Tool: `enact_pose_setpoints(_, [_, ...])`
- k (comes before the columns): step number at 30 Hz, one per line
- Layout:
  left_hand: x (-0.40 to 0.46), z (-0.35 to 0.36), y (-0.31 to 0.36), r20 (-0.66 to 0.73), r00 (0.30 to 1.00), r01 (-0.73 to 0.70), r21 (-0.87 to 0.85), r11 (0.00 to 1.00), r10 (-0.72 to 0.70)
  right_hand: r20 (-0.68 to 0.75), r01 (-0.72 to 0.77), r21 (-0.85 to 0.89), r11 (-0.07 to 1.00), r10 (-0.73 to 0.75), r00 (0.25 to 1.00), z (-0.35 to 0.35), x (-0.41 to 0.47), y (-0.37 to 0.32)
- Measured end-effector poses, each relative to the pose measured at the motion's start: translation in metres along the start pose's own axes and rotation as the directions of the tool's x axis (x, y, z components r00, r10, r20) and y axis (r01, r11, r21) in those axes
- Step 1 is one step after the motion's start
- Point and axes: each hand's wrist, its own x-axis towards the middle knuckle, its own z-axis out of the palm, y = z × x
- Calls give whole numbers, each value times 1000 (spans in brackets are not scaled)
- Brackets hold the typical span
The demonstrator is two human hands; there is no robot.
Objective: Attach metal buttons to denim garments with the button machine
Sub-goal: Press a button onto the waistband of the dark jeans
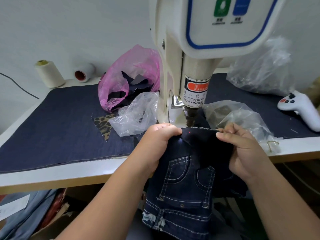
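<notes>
Under the button machine's punch [190, 116], my left hand [155, 141] and right hand [242, 149] are pinching the jeans [187, 179] taut, risking crushed fingertips or a misplaced button off the red dot [189, 132].

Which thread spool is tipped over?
The right spool, lying sideways so its red core faces us. The cream cone to its left stands upright.

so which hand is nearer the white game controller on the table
Right. The right hand grips the dark denim garment nearer the white game controller; the left hand grips its far side.
</notes>
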Motion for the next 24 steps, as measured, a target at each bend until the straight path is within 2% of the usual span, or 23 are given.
enact_pose_setpoints(11, [-1, 4, -10, -38, 997, -74, -82, 994, 71, 11, 4, 24, 1000, -5, 1000, -3, 3, 3])
enact_pose_setpoints(24, [-7, 4, -10, -16, 998, -67, -145, 987, 65, -52, 2, -26, 1000, -4, 999, 0, 4, 3])
